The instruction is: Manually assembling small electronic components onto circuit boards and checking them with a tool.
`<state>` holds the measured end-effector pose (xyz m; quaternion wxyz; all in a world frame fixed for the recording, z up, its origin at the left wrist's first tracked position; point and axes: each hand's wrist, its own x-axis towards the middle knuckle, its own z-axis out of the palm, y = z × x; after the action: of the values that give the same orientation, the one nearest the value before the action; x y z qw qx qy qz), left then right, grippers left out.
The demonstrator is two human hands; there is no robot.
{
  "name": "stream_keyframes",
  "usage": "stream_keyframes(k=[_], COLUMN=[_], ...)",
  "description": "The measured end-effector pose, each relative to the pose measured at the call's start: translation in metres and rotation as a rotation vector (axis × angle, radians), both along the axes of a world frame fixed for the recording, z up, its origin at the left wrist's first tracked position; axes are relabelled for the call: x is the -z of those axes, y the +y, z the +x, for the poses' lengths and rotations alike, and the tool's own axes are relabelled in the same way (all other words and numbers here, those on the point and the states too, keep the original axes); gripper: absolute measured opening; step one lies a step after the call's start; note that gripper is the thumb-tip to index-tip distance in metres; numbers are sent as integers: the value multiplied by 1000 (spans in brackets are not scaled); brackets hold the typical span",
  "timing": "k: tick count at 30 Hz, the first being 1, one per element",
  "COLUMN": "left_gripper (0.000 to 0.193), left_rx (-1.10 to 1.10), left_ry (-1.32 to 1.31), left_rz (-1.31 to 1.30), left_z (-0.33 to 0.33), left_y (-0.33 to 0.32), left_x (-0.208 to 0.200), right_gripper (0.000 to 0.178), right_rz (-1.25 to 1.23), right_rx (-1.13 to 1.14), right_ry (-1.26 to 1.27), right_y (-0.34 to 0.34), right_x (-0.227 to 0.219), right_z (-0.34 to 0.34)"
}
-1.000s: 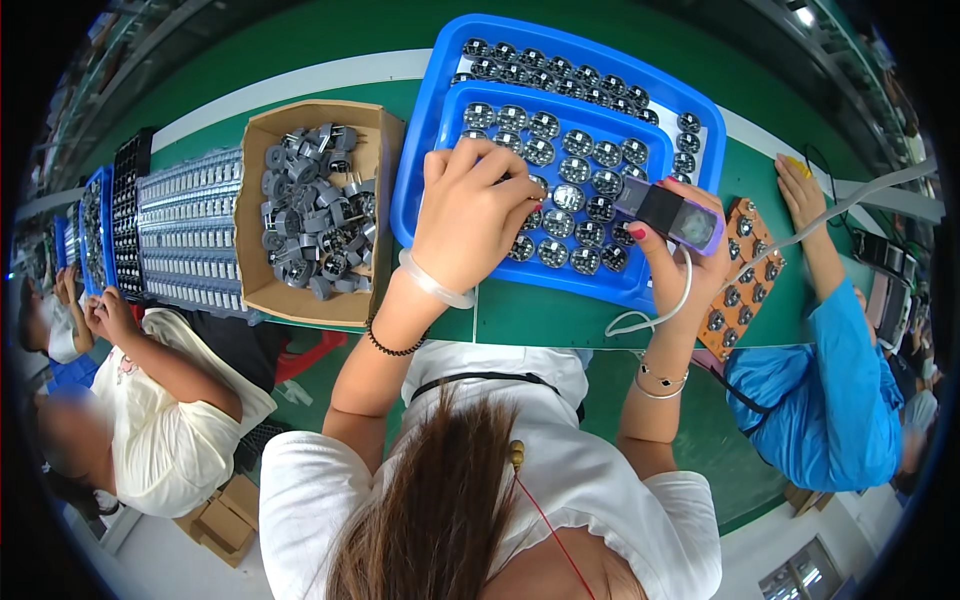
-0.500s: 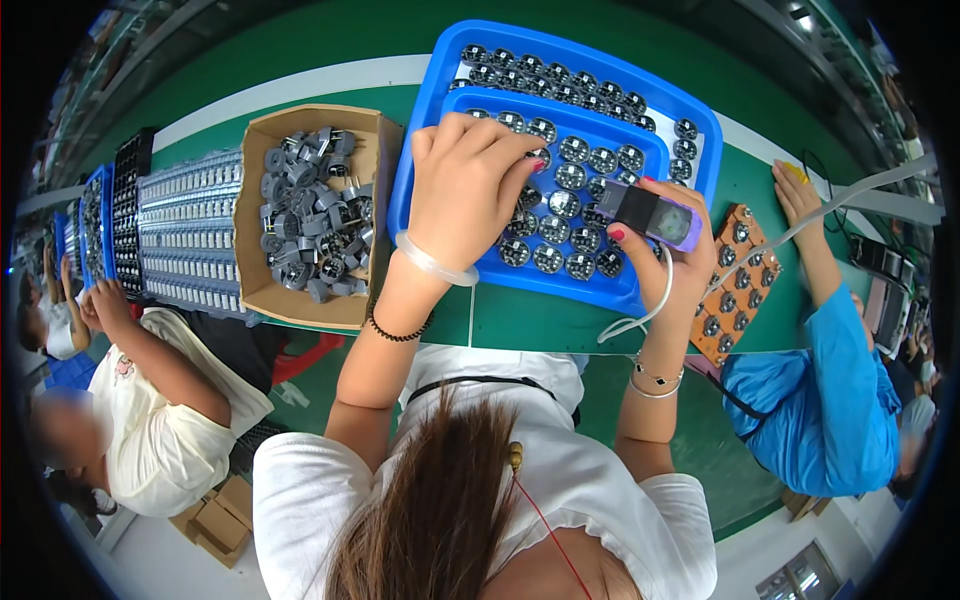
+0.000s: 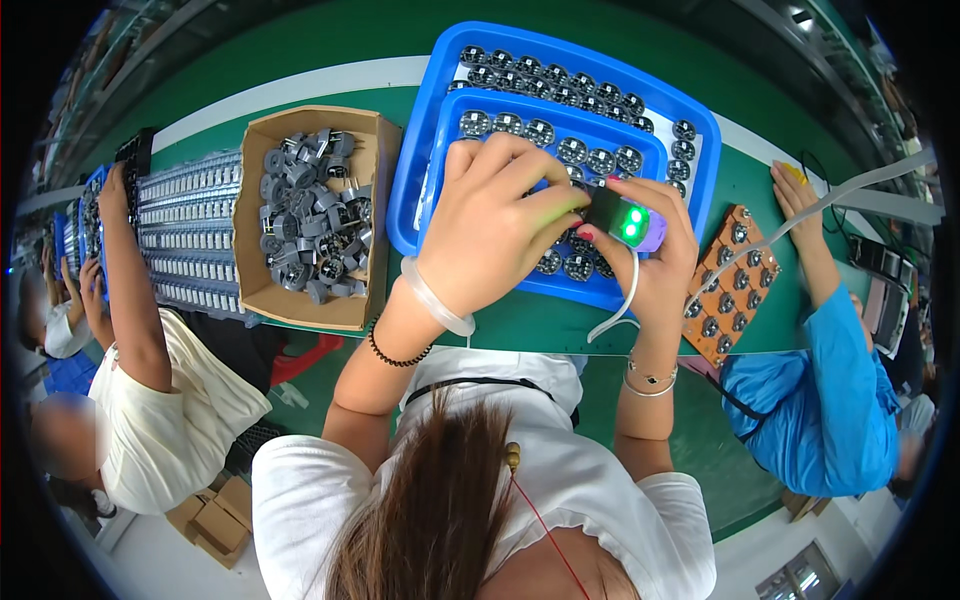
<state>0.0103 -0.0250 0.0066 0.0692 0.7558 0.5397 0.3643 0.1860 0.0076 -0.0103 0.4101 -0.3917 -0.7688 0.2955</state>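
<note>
My right fingers (image 3: pixel 650 193) clasp a purple gadget (image 3: pixel 625 221) from both sides, green lights (image 3: pixel 634 222) glowing between them, my left fingers (image 3: pixel 548 204) bunched beside its dark end (image 3: pixel 603 211), whether pinching anything I cannot tell, above a blue tray (image 3: pixel 580 293).

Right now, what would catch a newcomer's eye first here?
Probably the glowing green lights on the purple-and-black device in the right fingers, over the blue trays. Left of these stands a cardboard box of grey parts; right of them lies an orange board with round pieces.
</note>
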Motion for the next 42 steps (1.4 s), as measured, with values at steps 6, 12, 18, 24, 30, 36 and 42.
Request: stream_keyframes(k=[6, 12, 18, 24, 30, 36, 42], left_gripper=[11, 11, 8, 5, 5, 6, 6], left_rx=[-68, -126, -249, -206, -28, -63, -23], left_ry=[60, 133, 68, 114, -144, -210, -90], left_rz=[16, -10, 17, 22, -34, -47, 19], left_z=[-10, -17, -13, -17, 5, 13, 22], left_y=[4, 13, 32, 38, 27, 20, 19], left_x=[3, 30, 24, 23, -14, -19, -21], right_gripper=[45, 45, 29, 22, 22, 22, 19], right_rz=[-104, -163, -155, -171, 155, 286, 214], right_rx=[94, 162, 60, 43, 84, 99, 12], right_ry=[159, 266, 306, 330, 107, 119, 101], right_y=[-2, 2, 5, 11, 14, 13, 14], right_x=[6, 5, 3, 1, -1, -8, -12], right_z=[7, 16, 16, 11, 4, 3, 17])
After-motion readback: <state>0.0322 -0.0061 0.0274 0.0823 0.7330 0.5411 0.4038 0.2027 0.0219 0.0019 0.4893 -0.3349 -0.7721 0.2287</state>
